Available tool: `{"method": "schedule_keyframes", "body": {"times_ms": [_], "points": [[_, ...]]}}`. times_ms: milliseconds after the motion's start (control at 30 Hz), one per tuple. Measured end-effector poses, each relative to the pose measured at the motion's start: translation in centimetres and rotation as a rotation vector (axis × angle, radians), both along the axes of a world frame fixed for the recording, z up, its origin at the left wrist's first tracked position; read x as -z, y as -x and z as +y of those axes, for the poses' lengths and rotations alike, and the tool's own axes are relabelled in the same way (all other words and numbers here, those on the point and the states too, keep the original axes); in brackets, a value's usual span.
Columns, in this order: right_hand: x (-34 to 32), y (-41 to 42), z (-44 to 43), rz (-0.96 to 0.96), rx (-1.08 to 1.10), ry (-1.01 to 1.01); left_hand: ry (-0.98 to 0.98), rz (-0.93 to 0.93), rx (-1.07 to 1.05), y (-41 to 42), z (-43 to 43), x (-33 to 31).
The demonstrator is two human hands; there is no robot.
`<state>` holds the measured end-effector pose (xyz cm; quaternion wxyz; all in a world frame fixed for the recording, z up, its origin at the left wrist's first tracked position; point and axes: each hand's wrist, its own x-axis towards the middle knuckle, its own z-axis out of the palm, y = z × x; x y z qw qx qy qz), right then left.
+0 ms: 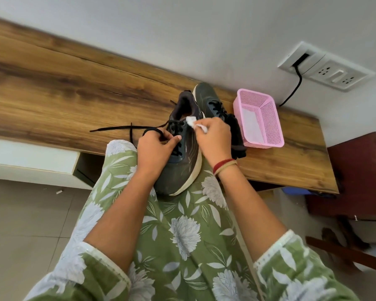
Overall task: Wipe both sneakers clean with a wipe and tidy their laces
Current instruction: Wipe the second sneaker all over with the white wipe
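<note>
Head view: on a green floral lap the near sneaker (pixel 182 170) lies, toe toward the person, heel over the desk (pixel 52 83) edge. The left hand (pixel 154 148) curls its fingers (pixel 162 134) round the black lace (pixel 117 127). The right hand (pixel 215 140) pinches a white wipe (pixel 192 123) at the tongue. Behind, partly hidden by that hand, the second sneaker (pixel 211 101) stands just beside a pink basket (pixel 267 118).

No text, brand or number is legible on the near sneaker (pixel 178 170), far sneaker (pixel 206 94) or pink basket (pixel 269 120).
</note>
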<state>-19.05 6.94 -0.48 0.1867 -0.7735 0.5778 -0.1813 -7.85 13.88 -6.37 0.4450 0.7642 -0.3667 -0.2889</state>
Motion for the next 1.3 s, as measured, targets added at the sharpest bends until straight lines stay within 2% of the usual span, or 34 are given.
{"method": "schedule_keyframes", "body": {"times_ms": [67, 300, 367, 433, 500, 567, 700, 867, 933, 967, 1033, 1100, 1167, 1300], "points": [[0.1, -0.7, -0.3, -0.007, 0.016, 0.028, 0.013, 0.019, -0.005, 0.1, 0.0, 0.1], [1.6, 1.1, 3.6, 0.218, -0.241, -0.176, -0.005, 0.023, -0.003, 0.0, -0.1, 0.0], [0.8, 2.1, 3.2, 0.183, -0.232, -0.255, -0.008, 0.050, -0.012, 0.0, -0.1, -0.1], [-0.1, 2.0, 1.8, 0.036, -0.101, -0.214, -0.005, 0.080, -0.006, 0.0, -0.1, -0.1], [-0.3, 1.1, 0.2, -0.068, 0.015, -0.053, -0.009, 0.096, 0.019, 0.0, 0.0, -0.2], [0.0, -0.2, -0.3, -0.032, -0.001, 0.000, -0.010, 0.113, 0.053, -0.1, 0.2, -0.3], [1.3, -0.6, 1.2, 0.161, -0.110, -0.095, -0.007, 0.127, 0.108, -0.4, 0.3, 0.1], [0.8, 1.4, 3.9, 0.341, -0.290, -0.232, -0.036, 0.046, 0.108, -0.2, 0.0, 0.4], [-0.4, 1.9, 3.3, 0.313, -0.304, -0.296, -0.033, 0.019, 0.095, 0.0, 0.1, 0.2], [-0.9, 1.8, 2.6, 0.242, -0.252, -0.288, -0.024, 0.008, 0.084, 0.0, 0.1, 0.1], [-1.3, 1.3, 1.0, 0.073, -0.077, -0.137, -0.021, -0.029, 0.082, 0.2, 0.1, -0.1], [-1.1, 0.3, 0.1, 0.008, 0.027, -0.001, -0.034, -0.087, 0.106, 0.3, 0.1, -0.1], [-0.2, -0.4, -0.1, 0.055, 0.008, 0.012, -0.054, -0.151, 0.138, 0.3, 0.0, -0.1], [1.4, 0.2, 1.5, 0.155, -0.093, -0.095, -0.070, -0.258, 0.187, 0.1, -0.3, 0.1]]}}
